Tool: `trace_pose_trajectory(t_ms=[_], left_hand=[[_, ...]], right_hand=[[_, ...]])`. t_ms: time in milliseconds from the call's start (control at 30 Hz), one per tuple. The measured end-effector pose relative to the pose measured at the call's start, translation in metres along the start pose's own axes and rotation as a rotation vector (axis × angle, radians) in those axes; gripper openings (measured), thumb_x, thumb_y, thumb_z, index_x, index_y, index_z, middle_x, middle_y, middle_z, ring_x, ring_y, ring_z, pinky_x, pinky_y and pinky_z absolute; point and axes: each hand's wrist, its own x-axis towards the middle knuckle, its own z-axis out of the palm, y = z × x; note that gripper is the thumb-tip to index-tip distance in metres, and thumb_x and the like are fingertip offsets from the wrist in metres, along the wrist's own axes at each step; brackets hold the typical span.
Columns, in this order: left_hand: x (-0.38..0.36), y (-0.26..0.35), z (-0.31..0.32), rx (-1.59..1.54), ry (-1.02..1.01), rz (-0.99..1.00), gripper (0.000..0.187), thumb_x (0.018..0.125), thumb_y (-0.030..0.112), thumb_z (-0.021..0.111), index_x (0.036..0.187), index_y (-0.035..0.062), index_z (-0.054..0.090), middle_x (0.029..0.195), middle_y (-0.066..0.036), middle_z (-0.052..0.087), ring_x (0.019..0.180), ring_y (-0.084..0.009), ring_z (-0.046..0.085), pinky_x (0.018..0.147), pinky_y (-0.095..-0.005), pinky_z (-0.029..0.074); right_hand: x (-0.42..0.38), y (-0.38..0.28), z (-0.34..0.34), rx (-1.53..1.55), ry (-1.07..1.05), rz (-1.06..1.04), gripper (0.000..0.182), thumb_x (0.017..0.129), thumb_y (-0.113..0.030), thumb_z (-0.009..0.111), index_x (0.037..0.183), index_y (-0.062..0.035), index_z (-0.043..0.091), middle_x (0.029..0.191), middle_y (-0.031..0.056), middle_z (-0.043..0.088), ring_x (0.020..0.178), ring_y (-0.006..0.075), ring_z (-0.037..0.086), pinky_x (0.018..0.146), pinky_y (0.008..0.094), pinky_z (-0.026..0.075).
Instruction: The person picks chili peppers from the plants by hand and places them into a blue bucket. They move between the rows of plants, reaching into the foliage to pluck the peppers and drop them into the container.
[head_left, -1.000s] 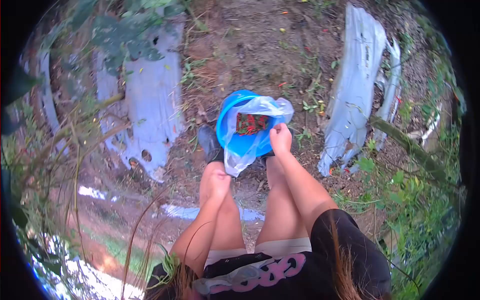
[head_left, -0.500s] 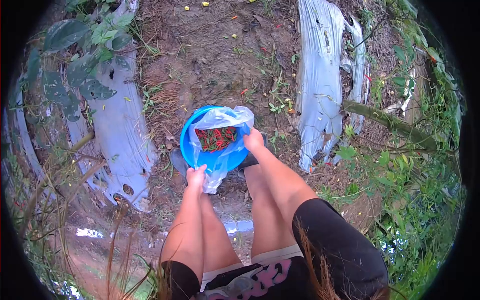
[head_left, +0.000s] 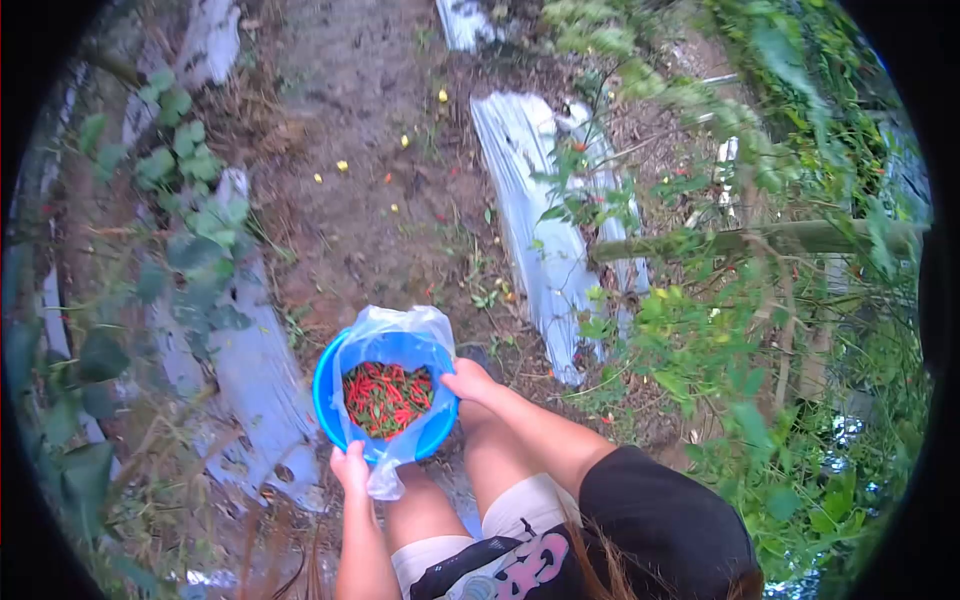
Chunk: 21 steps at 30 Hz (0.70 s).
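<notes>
A round blue bucket (head_left: 324, 400) is held out in front of my legs, its mouth facing up towards me. Inside it a clear plastic bag (head_left: 385, 322) serves as a liner, with its edge folded over the rim. Red and green chili peppers (head_left: 388, 400) lie in the bag. My left hand (head_left: 350, 466) is closed on the near left rim, and the bag's loose edge hangs beside it. On the right side, my right hand (head_left: 468, 382) grips the rim together with the bag. The fingertips of both hands are partly hidden.
A dirt path (head_left: 350, 230) runs ahead, dotted with small yellow fallen pieces (head_left: 342, 166). Torn silvery plastic sheeting (head_left: 540, 210) covers the ground on both sides. At right a wooden pole (head_left: 740, 243) juts out of dense green plants (head_left: 690, 350). Leafy plants (head_left: 200, 250) also stand at left.
The bucket has come up nearer to me, turned so more of the peppers show. Both hands keep their hold. My view has shifted, and the ground and sheeting sit differently in it.
</notes>
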Motion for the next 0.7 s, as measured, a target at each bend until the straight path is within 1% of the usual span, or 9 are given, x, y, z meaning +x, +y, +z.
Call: trace_pose_trajectory(t_ms=[100,167,267,333,400,433,467,567,700], left_hand=[[-0.063,0.069,0.003,-0.09,0.031,0.059,0.006,0.072,0.004,0.058,0.078,0.0028,0.059,0.07,-0.001,0.058,0.059,-0.0091,0.051,0.054,-0.0251,0.041],[-0.103,0.111,0.006,-0.118,0.063,0.117,0.003,0.072,0.004,0.059,0.075,0.004,0.058,0.068,0.0,0.057,0.057,-0.0079,0.048,0.052,-0.0247,0.04],[-0.157,0.155,0.019,-0.094,0.169,0.203,0.005,0.07,0.005,0.06,0.074,0.0025,0.058,0.068,0.0,0.056,0.057,-0.0095,0.049,0.054,-0.0261,0.04],[-0.186,0.185,0.023,-0.005,0.251,0.236,0.009,0.07,0.007,0.061,0.074,0.0,0.058,0.068,-0.002,0.057,0.059,-0.0117,0.05,0.056,-0.0276,0.04],[-0.213,0.2,0.031,-0.082,0.29,0.245,0.01,0.07,0.007,0.062,0.075,-0.001,0.058,0.069,-0.003,0.057,0.059,-0.0121,0.051,0.056,-0.028,0.041],[-0.224,0.205,0.032,-0.119,0.307,0.245,0.011,0.07,0.008,0.062,0.076,-0.0016,0.058,0.069,-0.003,0.057,0.06,-0.0123,0.051,0.056,-0.0281,0.041],[-0.235,0.208,0.034,-0.149,0.32,0.273,0.013,0.07,0.008,0.061,0.077,-0.0021,0.059,0.07,-0.004,0.058,0.061,-0.0126,0.052,0.057,-0.028,0.042],[-0.264,0.22,0.044,-0.257,0.347,0.331,0.014,0.07,0.008,0.061,0.079,-0.0024,0.059,0.071,-0.004,0.058,0.06,-0.0134,0.052,0.057,-0.0282,0.042],[-0.288,0.229,0.052,-0.321,0.351,0.327,0.016,0.071,0.007,0.059,0.083,-0.0017,0.058,0.074,-0.004,0.057,0.062,-0.0144,0.052,0.058,-0.029,0.042]], right_hand=[[-0.048,-0.025,-0.048,0.075,-0.055,-0.134,0.043,0.077,-0.038,0.059,0.094,0.0013,0.063,0.088,0.0217,0.064,0.084,0.0286,0.064,0.076,0.0392,0.048],[-0.082,-0.05,-0.092,-0.031,0.107,-0.255,0.041,0.079,-0.039,0.061,0.087,0.001,0.064,0.08,0.0155,0.065,0.071,0.0227,0.063,0.068,0.0358,0.05],[-0.101,-0.062,-0.157,0.735,0.354,-0.291,0.012,0.085,-0.014,0.053,0.087,-0.0027,0.057,0.07,0.0086,0.06,0.05,0.0126,0.056,0.041,0.0254,0.045],[-0.112,-0.079,-0.212,1.056,0.599,-0.418,0.005,0.084,-0.005,0.049,0.083,-0.002,0.052,0.065,0.0075,0.057,0.047,0.013,0.054,0.038,0.0257,0.044],[-0.115,-0.085,-0.27,0.955,0.88,-0.504,0.008,0.084,-0.007,0.051,0.079,-0.002,0.052,0.065,0.0062,0.056,0.045,0.0124,0.052,0.039,0.0259,0.041],[-0.124,-0.092,-0.292,0.928,1.003,-0.609,0.01,0.084,-0.011,0.052,0.078,-0.0037,0.05,0.066,0.0043,0.055,0.053,0.0118,0.052,0.045,0.0276,0.04],[-0.075,-0.072,-0.315,0.653,1.22,-0.488,0.012,0.079,-0.012,0.059,0.083,-0.0015,0.055,0.072,0.0077,0.059,0.068,0.0184,0.057,0.061,0.0325,0.046],[-0.036,-0.069,-0.35,0.642,1.102,-0.702,0.026,0.074,-0.014,0.065,0.094,-0.0004,0.059,0.085,0.0131,0.063,0.083,0.0242,0.06,0.075,0.0356,0.047],[-0.037,-0.094,-0.358,0.305,0.922,-0.728,0.032,0.074,-0.018,0.066,0.101,-0.0011,0.061,0.091,0.0135,0.065,0.082,0.0198,0.062,0.075,0.0317,0.048]])
